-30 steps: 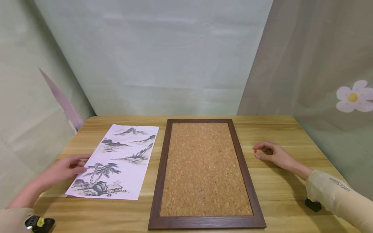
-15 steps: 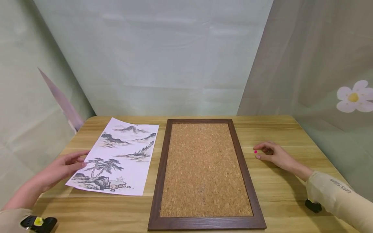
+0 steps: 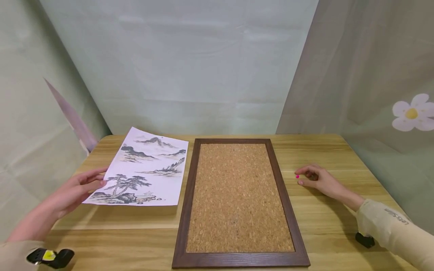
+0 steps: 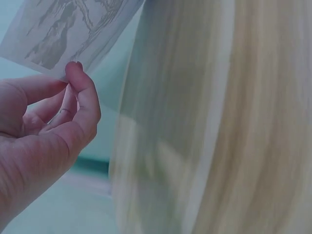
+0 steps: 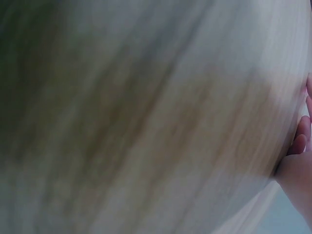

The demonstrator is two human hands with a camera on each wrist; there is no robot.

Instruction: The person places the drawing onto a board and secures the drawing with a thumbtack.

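Observation:
A paper sheet printed with an ink landscape of mountains and pines hangs lifted off the wooden table, left of a cork board in a dark wooden frame. My left hand pinches the sheet's left edge; in the left wrist view the paper sheet sits between thumb and fingers of that left hand. My right hand rests on the table right of the board, fingers curled round a small pink pin. The right wrist view shows blurred table and the right hand's edge.
Pale green cloth backdrops close in the table at the back and both sides; a flower print is on the right one. A small black object lies near the right sleeve, and a black wrist device shows at bottom left.
The left hand has raised the paper off the table and drawn it slightly toward the board; its near edge now hovers with a shadow beneath. The right hand has stayed still.

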